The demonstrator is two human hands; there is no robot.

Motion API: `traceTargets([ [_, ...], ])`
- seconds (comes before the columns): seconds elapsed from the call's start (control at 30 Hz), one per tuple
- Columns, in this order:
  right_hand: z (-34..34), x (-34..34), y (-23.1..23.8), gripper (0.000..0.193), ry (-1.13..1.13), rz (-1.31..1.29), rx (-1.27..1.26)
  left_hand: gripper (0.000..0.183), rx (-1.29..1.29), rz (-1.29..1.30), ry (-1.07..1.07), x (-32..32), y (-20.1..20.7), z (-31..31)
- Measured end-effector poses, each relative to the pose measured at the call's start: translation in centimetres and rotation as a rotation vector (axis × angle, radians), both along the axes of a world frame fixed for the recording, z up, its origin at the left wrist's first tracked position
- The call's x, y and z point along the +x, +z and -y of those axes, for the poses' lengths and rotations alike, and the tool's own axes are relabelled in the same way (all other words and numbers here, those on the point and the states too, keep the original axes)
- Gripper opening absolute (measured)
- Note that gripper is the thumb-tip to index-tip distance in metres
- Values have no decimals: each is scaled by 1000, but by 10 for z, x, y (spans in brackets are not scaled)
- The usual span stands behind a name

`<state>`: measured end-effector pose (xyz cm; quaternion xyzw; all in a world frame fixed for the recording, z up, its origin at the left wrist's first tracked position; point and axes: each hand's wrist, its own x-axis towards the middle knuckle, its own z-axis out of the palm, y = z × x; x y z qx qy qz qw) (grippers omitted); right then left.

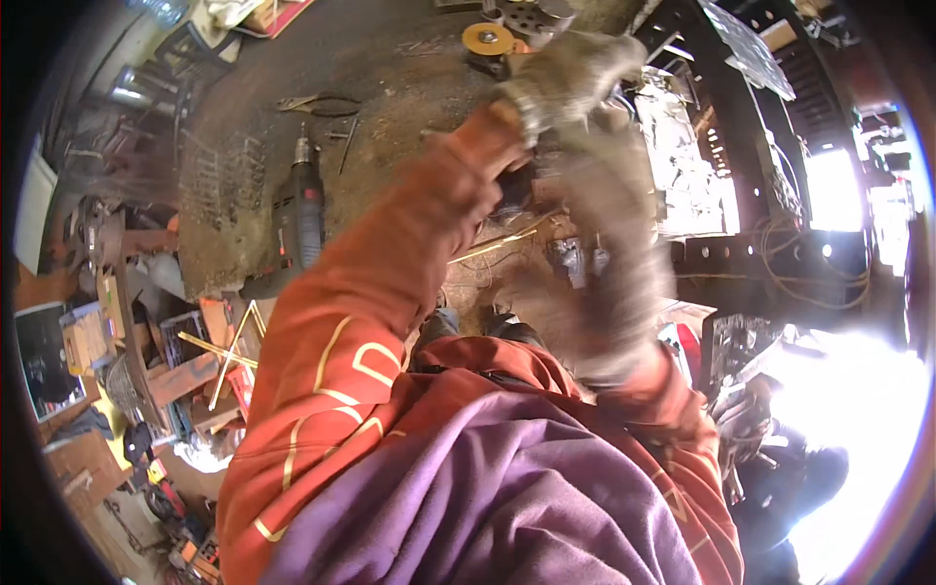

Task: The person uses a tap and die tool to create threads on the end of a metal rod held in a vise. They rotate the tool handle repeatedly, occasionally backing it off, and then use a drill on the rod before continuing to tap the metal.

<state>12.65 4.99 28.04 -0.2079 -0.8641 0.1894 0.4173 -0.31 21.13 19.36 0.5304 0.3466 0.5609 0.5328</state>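
Observation:
My left hand [575, 78], in a pale work glove, reaches up past the workbench's right part, close to a yellow round disc [487, 39] that looks like part of a grinder. Motion smears its fingers, so I cannot tell whether they hold anything. Below it on the right, my right hand [624, 234] is also gloved and strongly blurred; its grip does not show. A cordless-looking drill [308, 207] lies on the bench to the left of my left sleeve. Above the drill rest pliers [320, 101] with their handles apart.
The dirty workbench [229, 146] carries a thin metal rod [348, 144] and scattered debris. On the left stand cluttered shelves [136, 322] with crossed yellowish strips [229, 353]. A dark metal frame with holes [760, 255] and hanging wire is at the right, beside bright daylight.

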Motion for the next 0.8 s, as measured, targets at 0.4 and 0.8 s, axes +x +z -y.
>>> traceTargets([
  [0.4,-148,2,24,53,-126,474,-313,44,-46,275,212,-32,43,141],
  [0.8,-34,36,-9,80,-80,-254,-552,53,253,161,165,-27,28,83],
])
